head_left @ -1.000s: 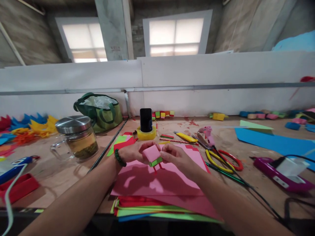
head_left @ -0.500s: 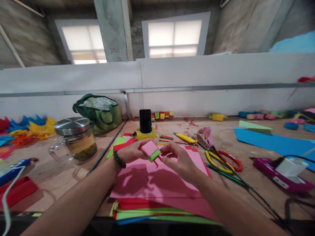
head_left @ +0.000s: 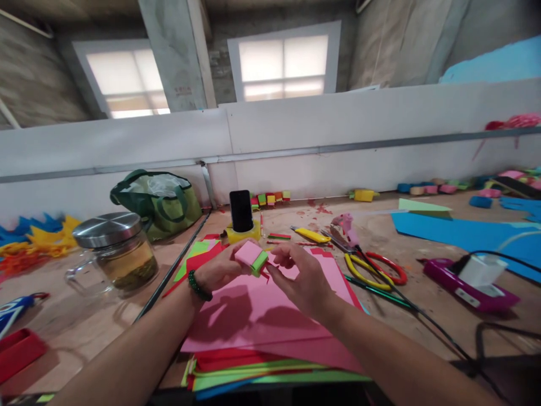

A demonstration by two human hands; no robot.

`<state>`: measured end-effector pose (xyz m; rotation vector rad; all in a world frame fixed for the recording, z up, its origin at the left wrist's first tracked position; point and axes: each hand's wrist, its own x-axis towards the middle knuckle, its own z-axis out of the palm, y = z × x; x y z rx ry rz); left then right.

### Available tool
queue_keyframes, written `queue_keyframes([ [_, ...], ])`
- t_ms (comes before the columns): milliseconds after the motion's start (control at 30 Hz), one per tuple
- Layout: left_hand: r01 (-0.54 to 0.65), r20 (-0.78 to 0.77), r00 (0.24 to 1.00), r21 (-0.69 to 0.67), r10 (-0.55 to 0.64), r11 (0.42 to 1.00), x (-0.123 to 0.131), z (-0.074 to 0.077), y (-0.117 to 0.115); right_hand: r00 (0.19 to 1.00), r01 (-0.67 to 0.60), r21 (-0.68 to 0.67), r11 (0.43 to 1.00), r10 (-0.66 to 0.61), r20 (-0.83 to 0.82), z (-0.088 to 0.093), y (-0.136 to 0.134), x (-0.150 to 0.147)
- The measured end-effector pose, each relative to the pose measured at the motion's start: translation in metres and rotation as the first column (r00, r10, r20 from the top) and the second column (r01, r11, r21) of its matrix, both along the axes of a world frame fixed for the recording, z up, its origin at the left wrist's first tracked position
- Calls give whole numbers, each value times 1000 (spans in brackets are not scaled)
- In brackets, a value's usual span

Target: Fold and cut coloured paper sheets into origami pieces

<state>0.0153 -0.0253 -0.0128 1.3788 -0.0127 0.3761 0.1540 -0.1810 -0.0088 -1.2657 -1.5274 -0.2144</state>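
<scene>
A small pink block with a green band is held in my left hand, whose wrist wears a dark green bead bracelet. Thin bent red strips stick out from the block's lower right side. My right hand is close beside it, thumb and fingers curled together at one of the red strips; the exact contact is small and partly hidden. Beneath both hands lies a stack of pink sheets, with red, green and blue sheets under it.
A glass tea mug and a green bag stand left. A phone leans upright behind my hands. To the right are a yellow cutter, scissors, a pink glue gun and a purple power strip with cables.
The view has swung slightly right, so things appear farther left. My right hand has come nearer the block, which has turned slightly in my left hand.
</scene>
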Motion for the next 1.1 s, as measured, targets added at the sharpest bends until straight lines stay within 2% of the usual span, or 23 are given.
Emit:
queue_keyframes([
  [300, 15, -2, 1000, 6, -15, 1000, 0, -4, 2, 998, 57, -6, 998, -57, 25, -2, 2, -1],
  [733, 14, -25, 1000, 11, -14, 1000, 0, 1, -2, 997, 69, -14, 998, -68, 44, -1, 3, 0],
  [900, 13, -28, 1000, 10, -12, 1000, 0, 5, -4, 996, 57, -9, 998, -56, 65, 0, 0, 2],
  [1100, 8, -33, 999, 29, -7, 1000, 1, 3, -3, 997, 25, -39, 999, -22, 69, 2, -2, 3],
])
